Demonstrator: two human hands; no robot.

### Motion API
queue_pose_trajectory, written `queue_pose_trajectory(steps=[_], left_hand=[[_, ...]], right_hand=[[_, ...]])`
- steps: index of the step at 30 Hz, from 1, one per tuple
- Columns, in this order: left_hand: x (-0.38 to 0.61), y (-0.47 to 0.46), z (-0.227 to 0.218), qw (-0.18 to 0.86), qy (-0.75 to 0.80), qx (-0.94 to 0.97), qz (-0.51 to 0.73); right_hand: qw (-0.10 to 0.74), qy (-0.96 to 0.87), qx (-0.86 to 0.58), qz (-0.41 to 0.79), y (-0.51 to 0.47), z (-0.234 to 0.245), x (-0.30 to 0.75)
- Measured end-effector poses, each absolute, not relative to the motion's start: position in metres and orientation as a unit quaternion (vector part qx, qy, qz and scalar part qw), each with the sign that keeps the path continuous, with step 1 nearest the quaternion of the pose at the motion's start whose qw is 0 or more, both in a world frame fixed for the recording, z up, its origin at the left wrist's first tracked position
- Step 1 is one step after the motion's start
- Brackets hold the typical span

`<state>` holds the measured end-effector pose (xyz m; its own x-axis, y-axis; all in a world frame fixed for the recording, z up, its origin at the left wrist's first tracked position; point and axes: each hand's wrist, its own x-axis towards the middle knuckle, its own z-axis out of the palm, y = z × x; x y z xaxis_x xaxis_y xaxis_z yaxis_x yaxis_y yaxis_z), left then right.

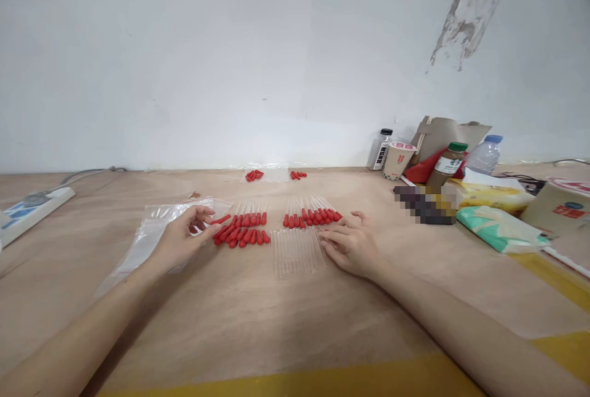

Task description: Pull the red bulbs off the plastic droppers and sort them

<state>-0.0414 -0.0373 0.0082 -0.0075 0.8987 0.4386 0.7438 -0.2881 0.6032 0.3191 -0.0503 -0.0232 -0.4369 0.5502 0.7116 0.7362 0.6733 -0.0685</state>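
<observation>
My left hand (187, 231) is closed at the fingertips on a slim red rubber bulb (222, 219), just left of the assembled droppers. My right hand (353, 244) is open, fingers loosely bent and apart, its fingertips at the right edge of a row of bare glass dropper tubes (297, 255); whether they touch a tube is unclear. Behind that row lie droppers with red bulbs (316, 217), tips pointing away. On the left, more red-bulbed droppers (242, 237) lie in two overlapping rows.
Two small piles of loose red bulbs (254, 175) lie near the wall on clear plastic. A clear zip bag (154, 231) lies under my left hand. A power strip (39, 216) is far left. Bottles, a paper cup (397, 160) and a green tissue pack (500, 229) stand right.
</observation>
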Motion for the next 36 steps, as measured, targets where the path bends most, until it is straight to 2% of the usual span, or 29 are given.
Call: queue_pose_trajectory(steps=[6,14,21,30,36], left_hand=[[-0.036,-0.040,0.004,0.055,0.583,0.748,0.312],[-0.037,-0.038,0.004,0.062,0.563,0.775,0.281],[-0.028,-0.033,0.013,0.026,0.586,0.746,0.316],[0.012,0.003,0.031,-0.036,0.678,0.722,0.136],[0.022,0.018,0.029,-0.053,0.695,0.711,0.093]], right_hand=[[0.291,-0.879,-0.371,-0.072,-0.054,-0.018,0.324],[0.262,-0.894,-0.354,-0.081,-0.055,-0.017,0.325],[0.262,-0.895,-0.353,-0.077,-0.055,-0.017,0.323],[0.285,-0.881,-0.368,-0.088,-0.054,-0.017,0.324],[0.317,-0.867,-0.374,-0.087,-0.053,-0.017,0.323]])
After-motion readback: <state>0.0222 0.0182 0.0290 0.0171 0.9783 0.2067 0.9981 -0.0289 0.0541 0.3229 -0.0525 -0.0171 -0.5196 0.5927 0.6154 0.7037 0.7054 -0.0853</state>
